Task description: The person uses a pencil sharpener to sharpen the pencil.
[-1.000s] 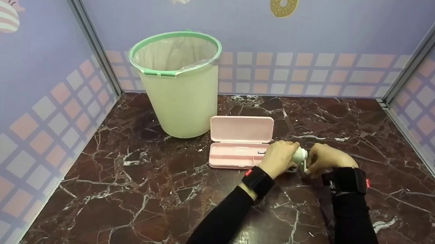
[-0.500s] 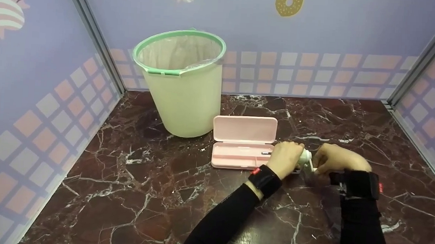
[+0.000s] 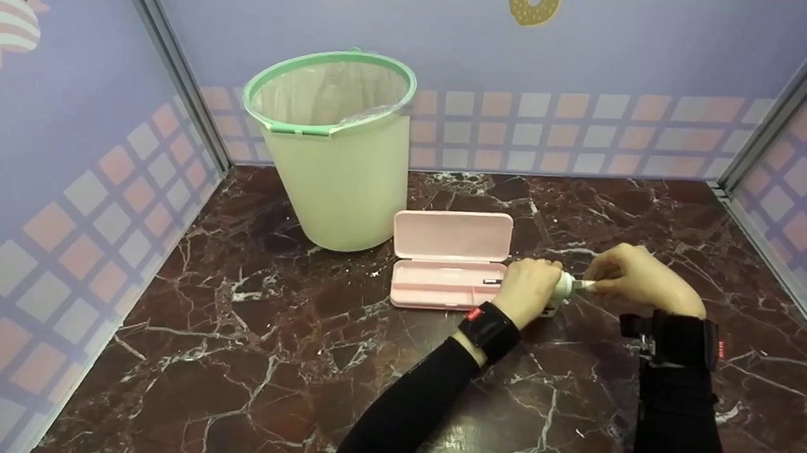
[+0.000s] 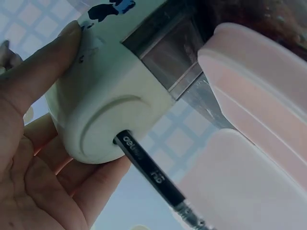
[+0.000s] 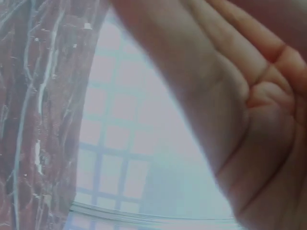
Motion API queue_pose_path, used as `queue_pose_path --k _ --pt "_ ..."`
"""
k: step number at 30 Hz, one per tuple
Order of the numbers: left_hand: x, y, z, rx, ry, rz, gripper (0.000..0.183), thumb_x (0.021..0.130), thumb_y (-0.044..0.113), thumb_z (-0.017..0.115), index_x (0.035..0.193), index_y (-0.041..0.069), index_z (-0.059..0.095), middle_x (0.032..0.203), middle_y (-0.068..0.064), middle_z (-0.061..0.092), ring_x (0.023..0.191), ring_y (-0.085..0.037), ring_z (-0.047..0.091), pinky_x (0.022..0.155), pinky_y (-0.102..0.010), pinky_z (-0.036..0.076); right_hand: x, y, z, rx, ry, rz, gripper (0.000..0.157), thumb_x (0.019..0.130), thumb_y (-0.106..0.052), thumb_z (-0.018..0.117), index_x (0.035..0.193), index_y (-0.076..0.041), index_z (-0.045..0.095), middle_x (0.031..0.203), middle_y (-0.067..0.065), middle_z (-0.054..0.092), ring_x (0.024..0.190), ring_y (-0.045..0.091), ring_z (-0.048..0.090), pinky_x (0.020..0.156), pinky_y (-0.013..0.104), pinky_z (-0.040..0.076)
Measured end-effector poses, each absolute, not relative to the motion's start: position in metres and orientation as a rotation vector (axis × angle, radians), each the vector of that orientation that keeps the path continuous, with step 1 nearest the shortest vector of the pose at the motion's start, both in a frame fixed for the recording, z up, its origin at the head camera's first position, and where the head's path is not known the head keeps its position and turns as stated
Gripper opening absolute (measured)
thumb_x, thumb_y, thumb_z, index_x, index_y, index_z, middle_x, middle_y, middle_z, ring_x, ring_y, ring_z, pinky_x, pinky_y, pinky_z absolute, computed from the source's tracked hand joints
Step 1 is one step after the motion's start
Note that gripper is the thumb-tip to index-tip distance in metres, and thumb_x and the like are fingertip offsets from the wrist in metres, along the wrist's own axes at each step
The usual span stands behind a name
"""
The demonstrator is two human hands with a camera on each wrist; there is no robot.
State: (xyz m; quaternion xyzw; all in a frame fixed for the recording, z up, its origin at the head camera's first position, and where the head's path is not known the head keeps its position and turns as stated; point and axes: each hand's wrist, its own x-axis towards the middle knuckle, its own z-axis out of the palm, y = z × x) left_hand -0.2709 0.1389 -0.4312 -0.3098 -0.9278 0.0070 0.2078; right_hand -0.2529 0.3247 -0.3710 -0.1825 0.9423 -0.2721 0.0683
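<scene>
**Handling Data and Grip Points**

Reference: open pink plastic pencil case (image 3: 452,237). The pale-green rounded plastic sharpener (image 4: 110,91) sits just right of the case; expect it light, rigid, rather slick. Left hand (image 3: 528,288): curled round its body, the proper hold. Right hand (image 3: 642,277): appears to pinch the small whitish crank (image 3: 580,285), farther right of the case; turn evenly. The thin black pencil (image 4: 153,167), inserted, extends toward the case: probably stiff, lead fragile; grip the barrel.
</scene>
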Motion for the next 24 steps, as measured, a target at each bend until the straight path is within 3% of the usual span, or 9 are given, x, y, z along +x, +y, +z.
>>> queue_pose_path --k 3,9,15,24 --pt "-0.273 0.139 -0.430 -0.861 -2.591 0.033 0.015 0.088 0.025 0.067 0.101 0.021 0.072 0.091 0.008 0.074 0.075 -0.012 0.070 0.061 -0.025 0.056 -0.257 0.326 -0.375 -0.501 2.928 -0.885 0.007 0.086 -0.007 0.072 0.091 -0.004 0.075 0.086 0.010 0.076 0.073 0.014 0.067 0.064 0.021 0.051" --pt "-0.277 0.136 -0.430 -0.927 -2.636 0.052 0.039 0.076 0.035 0.081 0.111 0.019 0.070 0.098 0.007 0.074 0.081 -0.013 0.071 0.067 -0.025 0.057 -0.270 0.322 -0.389 -0.448 3.082 -0.987 0.009 0.085 -0.008 0.075 0.090 -0.001 0.076 0.090 0.017 0.076 0.079 0.024 0.072 0.063 0.016 0.049" --pt "-0.278 0.134 -0.430 -0.928 -2.627 0.081 0.042 0.075 0.040 0.081 0.110 0.020 0.069 0.098 0.007 0.074 0.081 -0.012 0.071 0.067 -0.024 0.057 -0.280 0.315 -0.401 -0.493 3.183 -1.007 0.011 0.081 -0.001 0.075 0.091 0.003 0.075 0.089 0.022 0.074 0.081 0.035 0.072 0.062 0.015 0.048" --pt "-0.279 0.135 -0.431 -0.990 -2.630 0.052 0.051 0.074 0.042 0.081 0.117 0.018 0.068 0.104 0.008 0.073 0.087 -0.011 0.071 0.072 -0.024 0.058 -0.287 0.313 -0.413 -0.483 3.265 -1.050 0.007 0.080 0.003 0.075 0.087 0.006 0.074 0.086 0.024 0.073 0.076 0.033 0.070 0.060 0.016 0.045"
